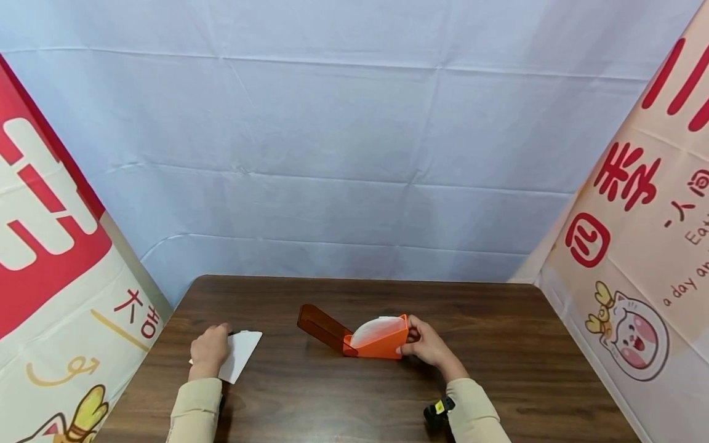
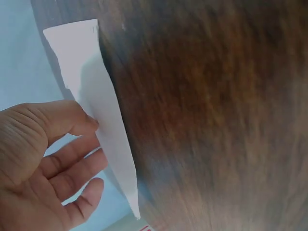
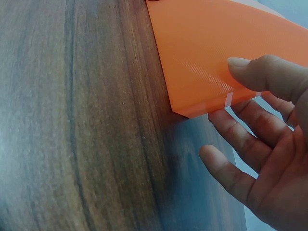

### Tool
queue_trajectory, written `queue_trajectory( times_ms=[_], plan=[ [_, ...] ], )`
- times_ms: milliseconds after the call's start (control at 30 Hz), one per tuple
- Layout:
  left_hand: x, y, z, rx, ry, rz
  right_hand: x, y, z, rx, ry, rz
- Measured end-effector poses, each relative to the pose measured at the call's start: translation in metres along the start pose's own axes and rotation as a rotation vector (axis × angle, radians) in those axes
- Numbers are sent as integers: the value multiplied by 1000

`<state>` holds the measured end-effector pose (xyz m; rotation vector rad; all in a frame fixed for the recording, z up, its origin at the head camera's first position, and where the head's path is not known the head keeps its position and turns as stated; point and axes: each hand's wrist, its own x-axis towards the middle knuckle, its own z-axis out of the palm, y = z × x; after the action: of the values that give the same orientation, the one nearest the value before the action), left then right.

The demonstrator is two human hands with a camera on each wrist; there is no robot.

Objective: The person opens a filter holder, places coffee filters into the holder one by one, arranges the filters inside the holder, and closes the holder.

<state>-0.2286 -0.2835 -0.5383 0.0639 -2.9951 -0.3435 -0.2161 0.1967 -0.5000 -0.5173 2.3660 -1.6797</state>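
Observation:
My left hand (image 1: 210,352) pinches a white paper coffee filter (image 1: 241,354) between thumb and fingers, over the left part of the table. In the left wrist view the filter (image 2: 108,110) stands on edge, seen as a narrow folded strip. To the right, an orange filter box (image 1: 382,343) holds rounded white coffee filters (image 1: 376,332) that show above its sloped rim. Its translucent brown lid (image 1: 324,329) is swung open to the left. My right hand (image 1: 428,344) grips the box's right end, thumb on the near face, as the right wrist view also shows (image 3: 262,139).
The dark wooden table (image 1: 310,406) carries these things. Behind it hangs a pale blue cloth (image 1: 332,154). Printed banners (image 1: 631,246) stand along both sides. A black wrist camera (image 1: 437,415) is strapped at the right sleeve.

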Motion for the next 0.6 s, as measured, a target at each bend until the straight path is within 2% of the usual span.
queue_trajectory(
  times_ms=[300,467,600],
  plan=[
    [-2,1,-2,-62,4,-26,0,-2,0,0,4,-9],
    [-3,1,-10,-71,-9,-68,2,1,0,14,3,-22],
    [-4,3,-20,-129,-14,-102,5,15,-1,17,2,-28]
  ],
)
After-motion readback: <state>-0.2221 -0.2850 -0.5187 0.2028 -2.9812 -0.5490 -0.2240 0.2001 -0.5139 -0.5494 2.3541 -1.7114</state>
